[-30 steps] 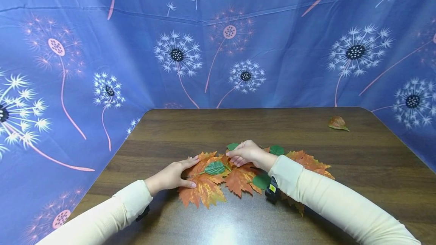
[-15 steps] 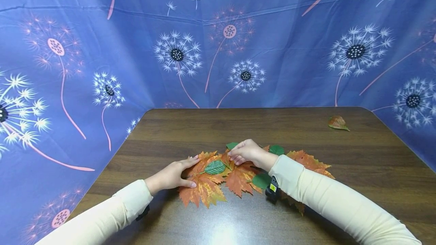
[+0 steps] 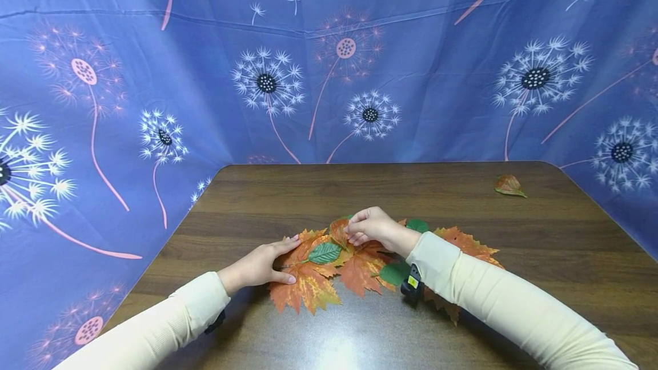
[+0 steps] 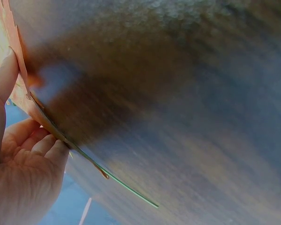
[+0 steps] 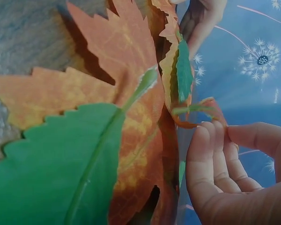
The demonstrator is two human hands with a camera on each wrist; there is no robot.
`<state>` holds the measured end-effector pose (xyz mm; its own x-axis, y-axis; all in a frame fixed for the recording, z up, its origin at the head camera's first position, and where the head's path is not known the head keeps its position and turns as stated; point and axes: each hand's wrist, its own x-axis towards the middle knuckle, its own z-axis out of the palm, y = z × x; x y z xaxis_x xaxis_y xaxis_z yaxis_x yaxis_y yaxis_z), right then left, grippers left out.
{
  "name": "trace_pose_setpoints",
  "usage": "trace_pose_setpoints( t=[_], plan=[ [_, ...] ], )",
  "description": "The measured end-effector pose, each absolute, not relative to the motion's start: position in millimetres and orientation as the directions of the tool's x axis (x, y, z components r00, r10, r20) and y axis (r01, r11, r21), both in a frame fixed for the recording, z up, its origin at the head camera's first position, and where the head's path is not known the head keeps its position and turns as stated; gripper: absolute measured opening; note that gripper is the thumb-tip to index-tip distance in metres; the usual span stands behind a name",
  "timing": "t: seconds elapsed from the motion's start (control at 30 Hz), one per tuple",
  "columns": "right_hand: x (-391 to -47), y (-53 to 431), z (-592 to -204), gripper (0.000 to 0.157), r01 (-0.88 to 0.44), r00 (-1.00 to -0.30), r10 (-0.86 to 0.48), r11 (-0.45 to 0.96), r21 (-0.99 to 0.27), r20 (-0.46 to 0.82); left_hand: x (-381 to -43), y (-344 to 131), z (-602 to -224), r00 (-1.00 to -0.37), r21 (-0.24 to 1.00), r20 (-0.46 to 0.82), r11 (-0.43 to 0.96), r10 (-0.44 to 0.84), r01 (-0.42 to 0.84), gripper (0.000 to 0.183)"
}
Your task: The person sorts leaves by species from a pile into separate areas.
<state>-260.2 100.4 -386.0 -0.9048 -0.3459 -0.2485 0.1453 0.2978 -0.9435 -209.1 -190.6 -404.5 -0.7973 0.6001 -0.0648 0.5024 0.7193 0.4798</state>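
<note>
My right hand point(image 3: 374, 227) pinches a small orange leaf point(image 3: 338, 232) by its edge, thumb against fingers. In the right wrist view this leaf point(image 5: 218, 111) is curled at the fingertips, with a green stem beside it. My left hand point(image 3: 257, 266) rests with spread fingers on an orange maple leaf point(image 3: 311, 290) at the left end of the row. From the left wrist view, its thumb lies along the leaf and a thin green stem point(image 4: 131, 188) sticks out past the fingers. A small green leaf point(image 3: 324, 253) lies between both hands on the maple leaves.
More orange maple leaves point(image 3: 465, 244) stretch to the right, partly under my right forearm. Green leaves point(image 3: 394, 273) lie among them. A single brownish-orange leaf point(image 3: 509, 185) sits at the back right of the wooden table point(image 3: 288, 193). A blue dandelion-print cloth point(image 3: 432, 101) hangs behind.
My right hand has shifted slightly away from me, and the small orange leaf it pinches is raised and shows more. It now covers most of the green leaf behind. My left hand stays put.
</note>
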Motion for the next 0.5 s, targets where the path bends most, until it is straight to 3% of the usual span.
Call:
trace_pose_setpoints(
  t=[0.5],
  plan=[
    [-263.1,104.6,-378.0,0.026,0.145,-0.915,-0.332,0.257,-0.956,-0.228,-211.3,-191.4,-406.4,-0.802,0.489,-0.088,0.727,0.591,0.482,0.084]
  ],
)
